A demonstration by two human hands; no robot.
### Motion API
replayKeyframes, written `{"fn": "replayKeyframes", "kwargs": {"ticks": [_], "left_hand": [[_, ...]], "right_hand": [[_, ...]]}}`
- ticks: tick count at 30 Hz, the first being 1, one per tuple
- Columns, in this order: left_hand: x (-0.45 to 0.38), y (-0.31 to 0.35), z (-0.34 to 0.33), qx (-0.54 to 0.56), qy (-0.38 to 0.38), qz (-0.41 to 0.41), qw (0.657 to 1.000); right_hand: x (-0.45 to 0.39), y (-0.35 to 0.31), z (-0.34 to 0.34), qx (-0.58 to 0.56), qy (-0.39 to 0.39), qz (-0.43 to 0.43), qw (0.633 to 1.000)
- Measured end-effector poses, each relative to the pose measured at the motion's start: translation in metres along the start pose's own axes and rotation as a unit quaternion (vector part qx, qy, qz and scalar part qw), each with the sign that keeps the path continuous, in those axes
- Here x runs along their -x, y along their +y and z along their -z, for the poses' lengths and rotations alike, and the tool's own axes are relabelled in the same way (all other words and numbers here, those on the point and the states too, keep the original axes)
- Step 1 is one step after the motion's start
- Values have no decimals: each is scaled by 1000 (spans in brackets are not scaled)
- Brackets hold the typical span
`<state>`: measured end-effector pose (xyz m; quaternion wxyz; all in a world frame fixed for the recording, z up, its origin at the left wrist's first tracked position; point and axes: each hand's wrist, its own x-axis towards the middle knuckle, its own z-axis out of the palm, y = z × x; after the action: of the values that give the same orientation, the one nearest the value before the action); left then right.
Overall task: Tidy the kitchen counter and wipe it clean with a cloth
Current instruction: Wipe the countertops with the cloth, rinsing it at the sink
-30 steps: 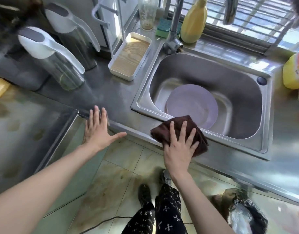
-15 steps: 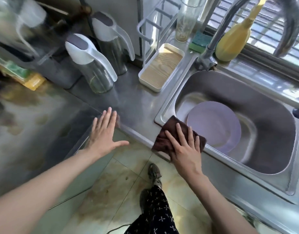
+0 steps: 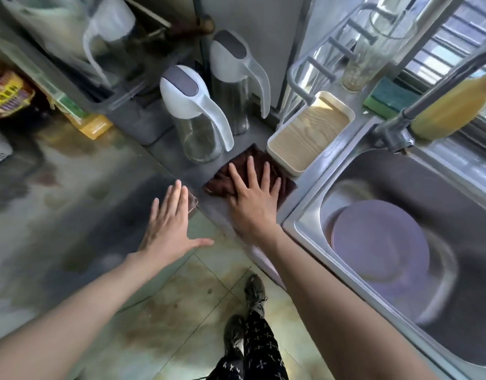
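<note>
The soft, floppy brown cloth (image 3: 250, 171) bunches easily, so the right hand (image 3: 254, 201) presses it flat-fingered, while the left hand (image 3: 167, 229), at its eight o'clock, stays open and empty.

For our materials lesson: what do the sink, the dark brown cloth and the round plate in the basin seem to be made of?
Rectangular sink: stainless steel, brushed, with soft grey reflections. Dark brown cloth: fuzzy, creased fabric, likely microfibre. Round lilac plate: matte, evenly coloured, probably plastic or melamine; blur leaves it open.
</note>
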<state>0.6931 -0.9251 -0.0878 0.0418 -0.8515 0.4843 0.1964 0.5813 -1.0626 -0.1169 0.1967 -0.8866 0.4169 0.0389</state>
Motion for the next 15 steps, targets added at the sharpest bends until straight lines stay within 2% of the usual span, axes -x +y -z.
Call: {"fn": "replayKeyframes", "kwargs": {"ticks": [2,6,8,11,15], "left_hand": [[1,-4,3,-4,-7,5,1000],[10,-11,3,-6,-26,18,999],[17,-10,3,-10,-35,23,999],[24,-4,7,-8,-44,19,999],[33,12,15,12,-52,-13,998]], "right_hand": [[-7,-4,5,-2,-16,32,999],[19,-3,-1,39,-52,195,979],[34,-1,-6,23,-62,240,968],[57,6,-9,5,-69,272,960],[89,21,-3,-32,-93,237,967]]}}
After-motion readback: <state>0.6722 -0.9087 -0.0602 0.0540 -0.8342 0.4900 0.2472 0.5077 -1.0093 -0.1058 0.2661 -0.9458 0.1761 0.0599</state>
